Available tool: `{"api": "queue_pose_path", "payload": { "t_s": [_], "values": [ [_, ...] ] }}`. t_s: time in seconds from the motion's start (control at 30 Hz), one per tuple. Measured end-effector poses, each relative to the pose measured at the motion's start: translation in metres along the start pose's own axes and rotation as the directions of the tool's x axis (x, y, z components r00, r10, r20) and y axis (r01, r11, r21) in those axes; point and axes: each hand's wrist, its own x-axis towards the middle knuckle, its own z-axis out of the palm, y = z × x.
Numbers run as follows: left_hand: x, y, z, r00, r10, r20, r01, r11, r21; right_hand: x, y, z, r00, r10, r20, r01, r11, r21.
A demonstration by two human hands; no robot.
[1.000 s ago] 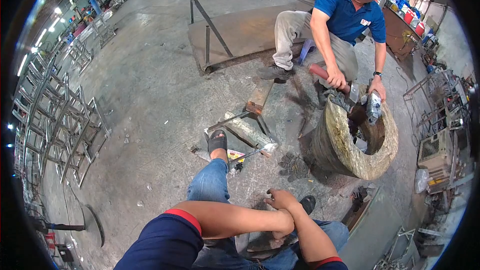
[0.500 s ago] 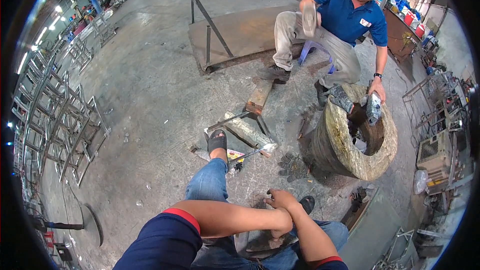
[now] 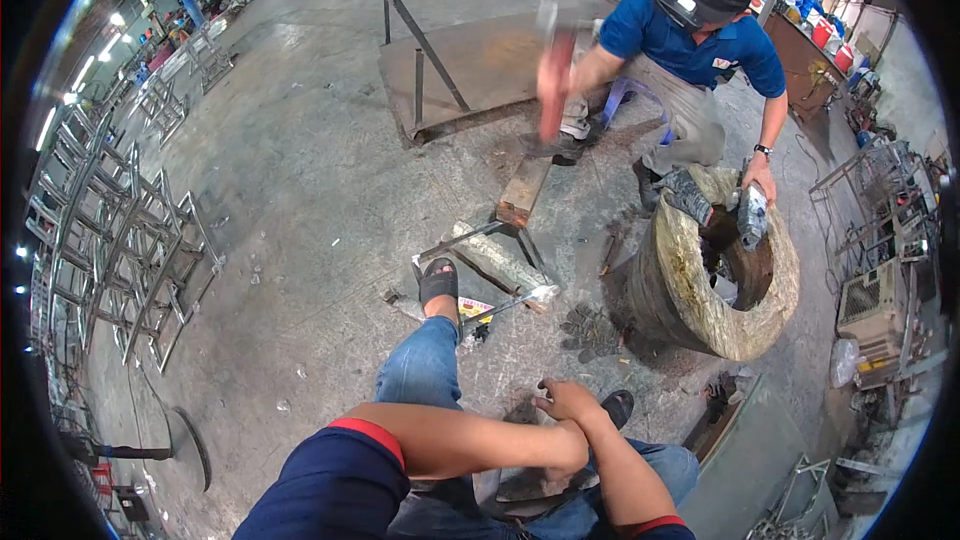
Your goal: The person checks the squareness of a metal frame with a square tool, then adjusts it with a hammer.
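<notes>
My arms are crossed low in front of me above my knees. My right hand rests near my left wrist, fingers loosely apart with nothing in them. Beneath the crossed forearms my left hand hangs down, blurred, its fingers unclear. Across from me a seated person swings a hammer, smeared by motion, in one hand. The person's other hand holds a silvery-grey piece at the rim of a thick, hollow, stump-like block. Pale pieces show inside the hollow.
A dark glove lies on the floor beside the block. A metal frame and a wooden beam lie ahead of my sandalled foot. A rusty metal sheet is behind them; shiny tube frames stand at left.
The person's hammer has swung down and to the left, and their head and upper body lean further forward. My arms stay crossed in nearly the same place.
</notes>
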Motion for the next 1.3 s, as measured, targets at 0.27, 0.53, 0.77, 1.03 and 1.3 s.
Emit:
{"api": "queue_pose_path", "payload": {
  "t_s": [0.27, 0.53, 0.77, 1.03, 1.3],
  "values": [
    [-0.150, 0.084, -0.069, 0.801, 0.555, -0.224, -0.598, 0.745, -0.296, -0.023, 0.000, -0.026, 0.993, -0.109, -0.038, 0.109, 0.994, -0.015],
    [-0.119, 0.150, -0.009, 0.693, 0.047, -0.719, -0.544, 0.689, -0.479, -0.144, 0.033, -0.057, 0.868, 0.112, -0.485, -0.042, 0.987, 0.153],
    [-0.137, 0.215, 0.028, 0.694, -0.174, -0.698, -0.294, 0.817, -0.496, -0.235, 0.056, -0.014, 0.888, 0.097, -0.450, -0.002, 0.979, 0.206],
    [-0.236, 0.139, 0.041, 0.112, -0.672, -0.732, -0.594, 0.546, -0.591, -0.391, 0.029, 0.050, 0.196, 0.403, -0.894, -0.062, 0.915, 0.398],
    [-0.060, -0.202, 0.143, -0.026, -0.934, -0.357, 0.040, 0.356, -0.934, -0.411, 0.039, 0.114, 0.003, 0.490, -0.872, -0.572, 0.716, 0.400]
  ]
}}
